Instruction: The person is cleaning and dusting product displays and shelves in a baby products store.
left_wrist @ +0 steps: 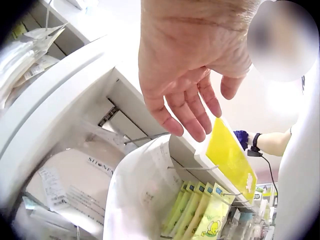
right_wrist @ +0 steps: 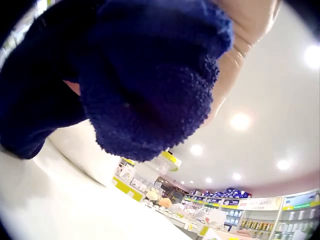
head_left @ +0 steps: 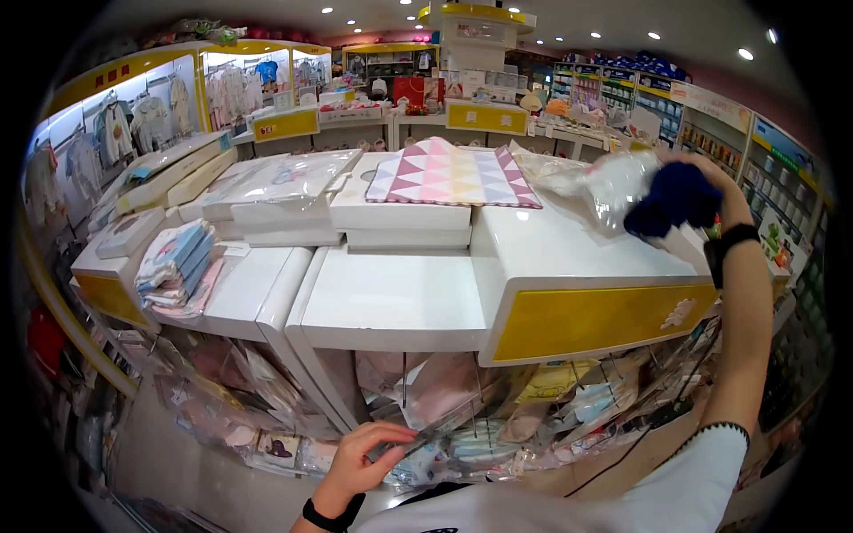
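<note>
My right hand point(head_left: 721, 175) grips a bunched navy blue terry cloth point(head_left: 673, 200) at the right end of the white counter point(head_left: 577, 249). The same cloth fills much of the right wrist view, hiding most of the fingers of the hand point(right_wrist: 245, 30). Right beside it on the countertop lies a crumpled clear plastic bag point(head_left: 613, 188). Low in front of the counter is my left hand point(head_left: 366, 457), holding nothing. Its fingers hang loosely bent in the left wrist view, where the palm point(left_wrist: 190, 55) shows near the racks of bagged goods.
A folded triangle-patterned blanket point(head_left: 449, 173) lies on white boxes point(head_left: 400, 216) at the counter's middle. Folded clothes point(head_left: 178, 266) are stacked at left. Packaged goods point(head_left: 444, 386) hang on hooks under the counter front. A yellow panel point(head_left: 604, 322) faces the front.
</note>
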A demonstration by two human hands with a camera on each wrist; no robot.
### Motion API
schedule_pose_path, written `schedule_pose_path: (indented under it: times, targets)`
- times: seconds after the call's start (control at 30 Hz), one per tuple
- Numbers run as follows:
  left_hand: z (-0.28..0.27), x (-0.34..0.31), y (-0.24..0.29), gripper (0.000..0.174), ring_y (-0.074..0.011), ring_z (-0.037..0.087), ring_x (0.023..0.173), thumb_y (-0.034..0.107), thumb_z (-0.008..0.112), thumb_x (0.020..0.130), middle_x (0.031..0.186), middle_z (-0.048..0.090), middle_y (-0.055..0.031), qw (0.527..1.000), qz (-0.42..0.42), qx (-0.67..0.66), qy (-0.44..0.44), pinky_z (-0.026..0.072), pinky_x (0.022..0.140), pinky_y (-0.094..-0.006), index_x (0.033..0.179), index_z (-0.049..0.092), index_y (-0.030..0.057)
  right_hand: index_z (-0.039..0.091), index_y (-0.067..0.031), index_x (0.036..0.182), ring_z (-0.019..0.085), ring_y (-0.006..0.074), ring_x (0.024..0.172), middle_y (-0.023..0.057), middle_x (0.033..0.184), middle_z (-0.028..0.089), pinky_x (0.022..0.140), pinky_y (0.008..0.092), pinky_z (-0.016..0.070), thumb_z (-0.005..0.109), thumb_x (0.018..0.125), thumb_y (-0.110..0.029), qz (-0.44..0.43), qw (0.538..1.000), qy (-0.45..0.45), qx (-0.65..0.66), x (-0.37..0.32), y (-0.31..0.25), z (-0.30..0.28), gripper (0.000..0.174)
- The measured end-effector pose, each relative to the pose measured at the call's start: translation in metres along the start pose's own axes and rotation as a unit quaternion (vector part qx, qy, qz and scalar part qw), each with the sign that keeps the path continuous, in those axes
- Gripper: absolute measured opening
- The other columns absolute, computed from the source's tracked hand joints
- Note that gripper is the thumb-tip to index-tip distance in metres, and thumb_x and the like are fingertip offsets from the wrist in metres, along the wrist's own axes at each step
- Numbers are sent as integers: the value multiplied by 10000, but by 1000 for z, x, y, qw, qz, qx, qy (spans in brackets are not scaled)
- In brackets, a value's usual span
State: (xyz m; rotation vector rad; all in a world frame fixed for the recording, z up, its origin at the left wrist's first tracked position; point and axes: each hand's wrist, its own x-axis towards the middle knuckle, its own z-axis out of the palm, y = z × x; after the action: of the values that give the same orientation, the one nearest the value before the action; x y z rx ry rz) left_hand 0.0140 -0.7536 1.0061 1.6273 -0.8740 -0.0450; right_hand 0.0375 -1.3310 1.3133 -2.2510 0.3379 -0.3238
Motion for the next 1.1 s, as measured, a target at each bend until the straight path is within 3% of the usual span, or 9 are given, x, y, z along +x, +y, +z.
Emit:
schedule_pose_path:
  times: [0.07, 0.2, 0.33, 0.47, 0.57, 0.67, 0.73, 0.93, 1.1]
  targets:
    - [3, 3, -10, 140, -238, 598, 875, 95, 583, 772, 947, 632, -101, 1000, 10, -3, -29, 444, 776, -313, 886, 617, 21, 579, -30, 1079, 578, 158, 864, 70, 977, 607, 777, 274, 464, 595, 787, -341, 30, 999, 26, 3, -32, 8, 2, 426]
    - [10, 14, -12, 146, -244, 596, 883, 100, 575, 786, 950, 625, -88, 994, 54, -9, -95, 454, 770, -315, 905, 608, 21, 356, -6, 1303, 391, 194, 1179, 141, 1309, 389, 948, 251, 337, 600, 776, -393, 46, 998, 23, -36, -76, -2, 16, 697]
    - [12, 13, -16, 148, -243, 591, 895, 118, 575, 804, 955, 613, -96, 990, 55, -27, -130, 459, 776, -313, 910, 595, 16, 497, 55, 1152, 505, 198, 1020, 152, 1113, 546, 865, 268, 388, 563, 808, -345, 23, 963, 81, -255, -108, -23, 28, 532]
    - [-2, 8, -16, 145, -227, 590, 890, 124, 571, 819, 967, 606, -96, 988, 50, -54, -137, 462, 770, -302, 907, 592, 11, 576, 26, 1029, 549, 157, 900, 79, 938, 603, 803, 250, 406, 550, 829, -286, -34, 939, 189, -284, -133, -27, 23, 371]
    - [-27, 3, -15, 135, -225, 589, 899, 113, 565, 820, 965, 606, -95, 989, 50, -38, -136, 463, 776, -296, 903, 593, 11, 575, 18, 1044, 560, 146, 881, 79, 955, 601, 789, 237, 424, 522, 863, -269, -91, 931, 263, -234, -153, -33, 31, 344]
    - [-62, -5, -9, 136, -228, 589, 898, 111, 565, 817, 964, 607, -95, 993, 50, -9, -110, 463, 774, -294, 904, 594, 11, 564, 6, 1068, 565, 145, 854, 75, 967, 592, 774, 229, 445, 484, 895, -269, -207, 939, 274, -24, -182, -52, 79, 335]
    - [-96, -10, -2, 131, -230, 588, 905, 93, 556, 815, 981, 607, -98, 995, 41, 27, -85, 460, 780, -294, 910, 597, 12, 555, 0, 1078, 563, 140, 832, 80, 961, 585, 765, 227, 454, 474, 903, -273, -190, 930, 296, 106, -195, -74, 127, 334]
    - [-224, -35, 6, 140, -240, 585, 903, 28, 547, 797, 1001, 595, -124, 988, 70, 112, 85, 456, 789, -314, 926, 598, 10, 572, 6, 933, 571, 129, 767, 79, 836, 598, 716, 231, 459, 480, 892, -222, -164, 973, 23, 159, -186, -189, 270, 249]
    - [-278, -48, 8, 216, -268, 554, 945, 12, 562, 763, 1116, 515, -152, 965, 114, 175, 161, 445, 814, -326, 979, 572, 18, 615, -7, 902, 560, 103, 731, 40, 823, 603, 686, 202, 438, 522, 866, -358, -167, 983, 6, 78, -110, -255, 328, 365]
